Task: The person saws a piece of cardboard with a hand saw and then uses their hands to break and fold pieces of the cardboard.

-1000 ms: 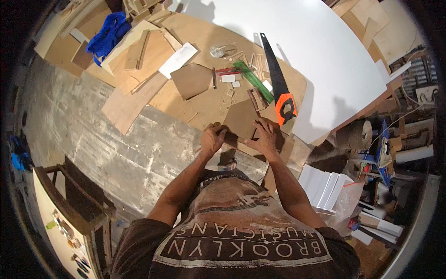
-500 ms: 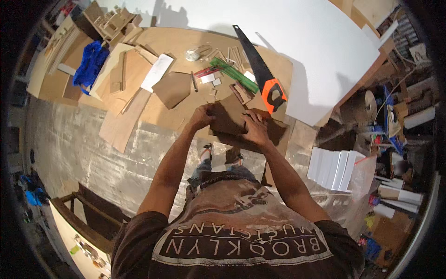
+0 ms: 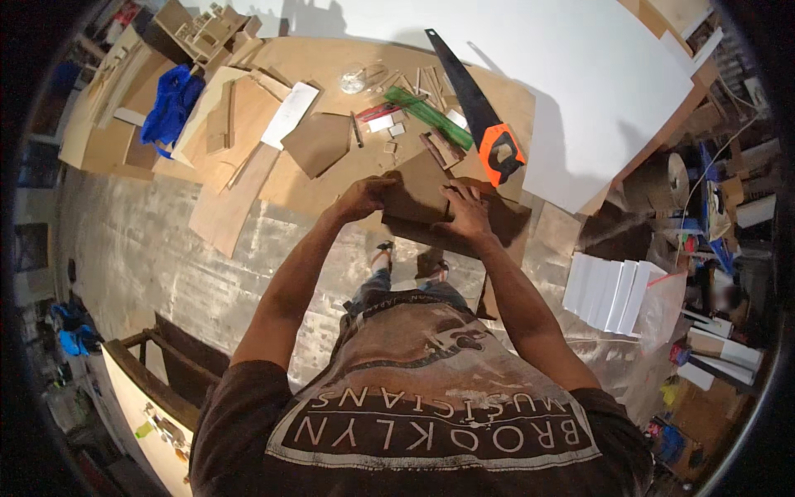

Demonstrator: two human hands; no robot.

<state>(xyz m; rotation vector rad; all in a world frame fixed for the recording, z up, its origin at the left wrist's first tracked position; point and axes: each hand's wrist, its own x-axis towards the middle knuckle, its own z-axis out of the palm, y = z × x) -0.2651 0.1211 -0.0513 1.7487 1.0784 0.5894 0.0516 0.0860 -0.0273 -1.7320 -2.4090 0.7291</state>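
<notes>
A brown flat board [image 3: 416, 192] lies at the near edge of the work table, over another dark brown piece [image 3: 513, 219]. My left hand [image 3: 364, 199] grips the board's left edge, its fingers curled. Across the board's right part, my right hand [image 3: 466, 209] rests with fingers spread. A handsaw [image 3: 460, 83] with an orange and black handle lies just beyond the right hand. Between saw and board sits a small brown strip piece [image 3: 443, 149]. Left of it are a brown cut-out panel [image 3: 319, 144] and a thin dark stick [image 3: 356, 130].
A green strip [image 3: 429, 118], small white blocks [image 3: 381, 123] and a clear roll [image 3: 352, 79] lie farther back. A large white sheet [image 3: 580, 108] covers the right side. Blue cloth [image 3: 172, 106] and wood offcuts are left; stacked white panels [image 3: 611, 294] stand right.
The whole view has shifted slightly, so the table and saw appear farther right and up. Both hands stay on the board, with little visible movement against it.
</notes>
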